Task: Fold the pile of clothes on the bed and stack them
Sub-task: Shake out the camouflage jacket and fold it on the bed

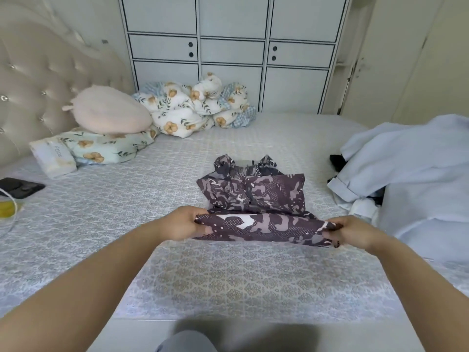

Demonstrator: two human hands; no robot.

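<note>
A dark purple patterned garment (264, 196) lies in the middle of the bed (127, 212), its straps pointing away from me. Its near hem is lifted off the bedsheet and stretched between my hands. My left hand (185, 223) pinches the hem's left corner. My right hand (351, 231) pinches the right corner. A pile of unfolded clothes (411, 179), mostly pale blue with some black and white pieces showing under it, sits at the right edge of the bed.
A round pink cushion (109, 110) and floral pillow (101, 148) lie by the tufted headboard (38, 72). A bunched floral duvet (200, 107) sits at the far side before white cabinets (228, 47). A black phone (20, 188) lies at the left.
</note>
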